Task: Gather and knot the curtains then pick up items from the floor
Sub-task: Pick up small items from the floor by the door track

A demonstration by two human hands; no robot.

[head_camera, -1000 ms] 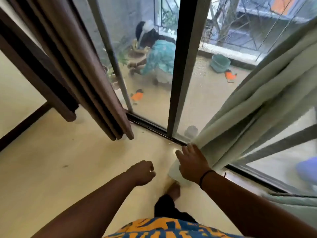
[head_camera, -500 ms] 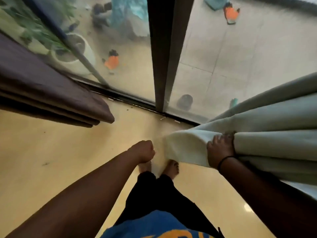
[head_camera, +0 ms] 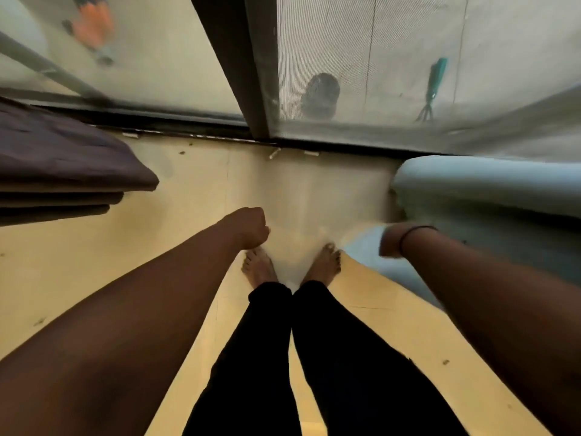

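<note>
Over the last second the view has tipped from the glass door straight down to the floor, and the right hand, which had lain on the hem and then gripped a bunched fold of the pale green curtain, now sits blurred at the curtain's lower end. It seems to hold the cloth, but its fingers are smeared and I cannot tell whether that grip is clamped or loose. The left hand has stayed a curled fist holding nothing, just above the bare feet. I judge the gathering of this curtain to be under way, with no knot made yet. Two curtains show: the pale green one along the floor's right edge beside the door track, and the dark brown curtain at the left edge, untouched. Two small white scraps lie by the track.
</note>
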